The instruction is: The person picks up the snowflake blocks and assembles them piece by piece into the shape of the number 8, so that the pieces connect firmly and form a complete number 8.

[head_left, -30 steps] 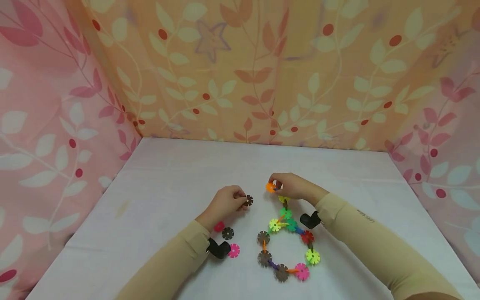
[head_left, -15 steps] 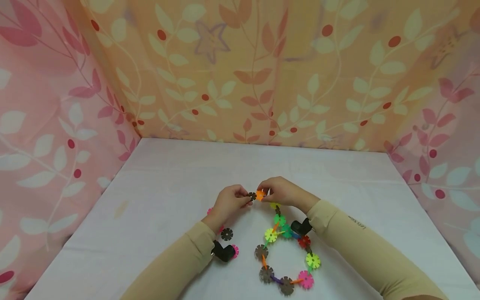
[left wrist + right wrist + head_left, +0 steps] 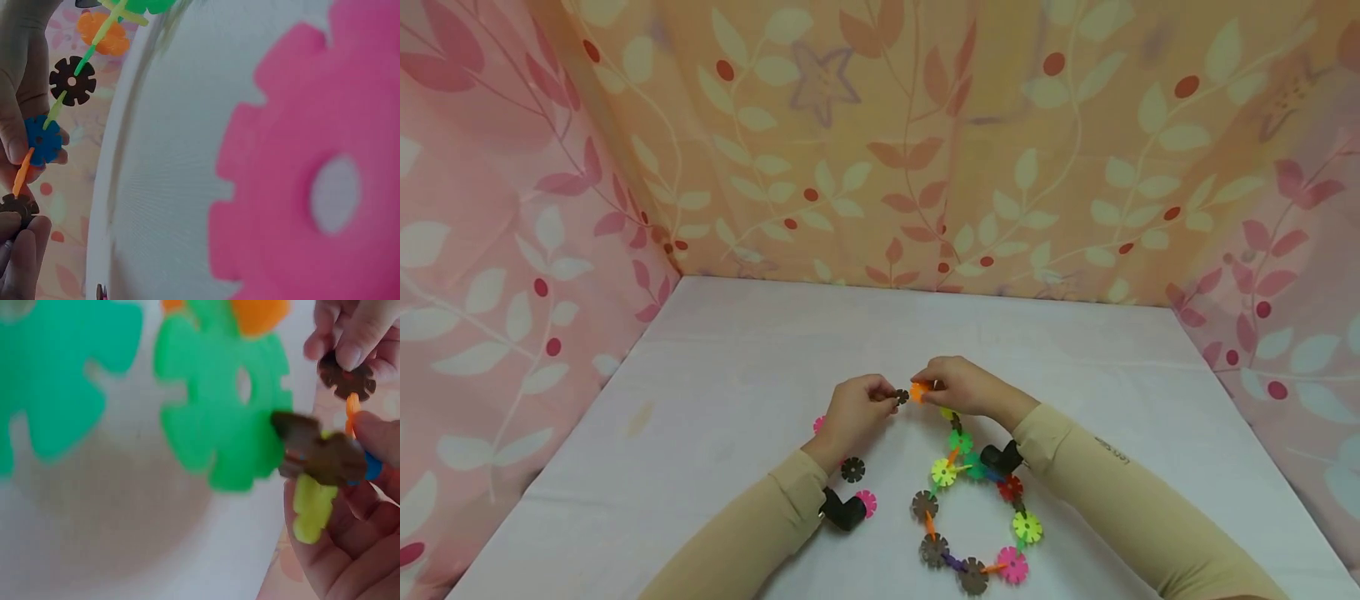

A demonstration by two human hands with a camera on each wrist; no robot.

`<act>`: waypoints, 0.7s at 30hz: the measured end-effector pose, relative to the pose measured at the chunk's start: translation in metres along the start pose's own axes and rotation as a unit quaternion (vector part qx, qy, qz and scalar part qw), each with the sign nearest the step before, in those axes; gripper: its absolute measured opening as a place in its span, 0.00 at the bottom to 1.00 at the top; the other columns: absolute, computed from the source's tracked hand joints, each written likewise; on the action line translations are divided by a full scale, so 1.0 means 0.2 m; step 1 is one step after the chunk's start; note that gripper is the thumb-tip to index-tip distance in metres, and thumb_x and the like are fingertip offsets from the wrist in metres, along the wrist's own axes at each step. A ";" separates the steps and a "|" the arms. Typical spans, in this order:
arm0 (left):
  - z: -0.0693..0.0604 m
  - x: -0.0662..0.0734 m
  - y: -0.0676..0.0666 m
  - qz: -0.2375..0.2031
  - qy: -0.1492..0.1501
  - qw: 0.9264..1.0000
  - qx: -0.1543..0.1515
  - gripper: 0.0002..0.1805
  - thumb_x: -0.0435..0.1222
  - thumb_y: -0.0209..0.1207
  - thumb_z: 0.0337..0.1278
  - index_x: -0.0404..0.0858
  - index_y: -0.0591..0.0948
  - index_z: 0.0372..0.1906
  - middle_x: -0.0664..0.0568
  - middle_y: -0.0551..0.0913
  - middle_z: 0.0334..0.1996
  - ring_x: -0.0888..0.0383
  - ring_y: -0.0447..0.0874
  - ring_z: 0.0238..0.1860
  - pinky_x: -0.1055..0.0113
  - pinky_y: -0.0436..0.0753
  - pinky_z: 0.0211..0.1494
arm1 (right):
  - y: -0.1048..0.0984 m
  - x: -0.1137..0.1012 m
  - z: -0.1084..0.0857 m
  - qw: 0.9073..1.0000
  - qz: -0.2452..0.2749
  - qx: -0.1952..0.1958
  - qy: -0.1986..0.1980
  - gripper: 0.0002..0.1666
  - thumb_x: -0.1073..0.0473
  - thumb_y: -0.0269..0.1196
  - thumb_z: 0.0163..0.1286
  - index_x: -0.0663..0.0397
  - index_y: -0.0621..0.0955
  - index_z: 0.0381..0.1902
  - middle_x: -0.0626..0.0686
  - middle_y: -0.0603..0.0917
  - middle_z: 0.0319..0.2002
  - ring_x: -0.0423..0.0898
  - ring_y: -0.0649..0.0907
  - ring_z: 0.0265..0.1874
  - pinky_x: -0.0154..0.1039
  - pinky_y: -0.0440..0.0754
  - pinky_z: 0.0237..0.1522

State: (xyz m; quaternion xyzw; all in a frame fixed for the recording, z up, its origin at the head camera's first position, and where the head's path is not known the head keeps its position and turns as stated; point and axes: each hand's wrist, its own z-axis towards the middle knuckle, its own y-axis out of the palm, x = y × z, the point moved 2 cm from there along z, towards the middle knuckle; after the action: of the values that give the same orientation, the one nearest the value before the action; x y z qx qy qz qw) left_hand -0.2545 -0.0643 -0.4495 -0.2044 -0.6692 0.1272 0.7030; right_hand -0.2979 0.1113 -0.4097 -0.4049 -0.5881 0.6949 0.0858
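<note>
My left hand [image 3: 859,410] pinches a dark brown notched disc [image 3: 902,397], a snowflake-shaped building piece. My right hand [image 3: 964,386] holds a blue disc [image 3: 44,140] between thumb and fingers. Set in the blue disc is an orange disc [image 3: 918,392], seen edge-on in the wrist views. The orange and brown discs meet edge to edge; how deep their slots sit is unclear. From the right hand a chain runs by a yellow disc [image 3: 949,412] and a green disc [image 3: 960,441] down to a ring of linked discs [image 3: 972,575] on the table.
Beside the left forearm lie loose discs: a black one [image 3: 853,469], a pink one [image 3: 867,502] and another pink one [image 3: 819,425], partly hidden. White cloth [image 3: 737,333] covers the table, with patterned curtains [image 3: 880,167] behind and at both sides.
My right hand has moved left and slightly down, bringing the orange disc against the brown one. The linked chain and ring have shifted toward the near edge. My left hand has barely moved.
</note>
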 end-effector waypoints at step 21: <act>0.00 0.04 0.02 0.160 0.156 0.973 0.065 0.02 0.33 0.63 0.48 0.41 0.85 0.27 0.61 0.81 0.22 0.65 0.73 0.23 0.75 0.75 0.28 | 0.06 0.02 0.00 0.967 0.201 0.027 0.152 0.17 0.64 0.59 0.62 0.66 0.79 0.49 0.55 0.84 0.37 0.47 0.83 0.31 0.35 0.80 0.34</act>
State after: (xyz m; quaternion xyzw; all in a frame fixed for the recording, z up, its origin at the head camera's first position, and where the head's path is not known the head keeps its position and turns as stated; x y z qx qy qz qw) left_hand -0.2544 -0.0569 -0.4449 -0.2799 -0.5004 0.2478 0.7810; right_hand -0.2971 0.1097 -0.4215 -0.6129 -0.4557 0.6440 0.0438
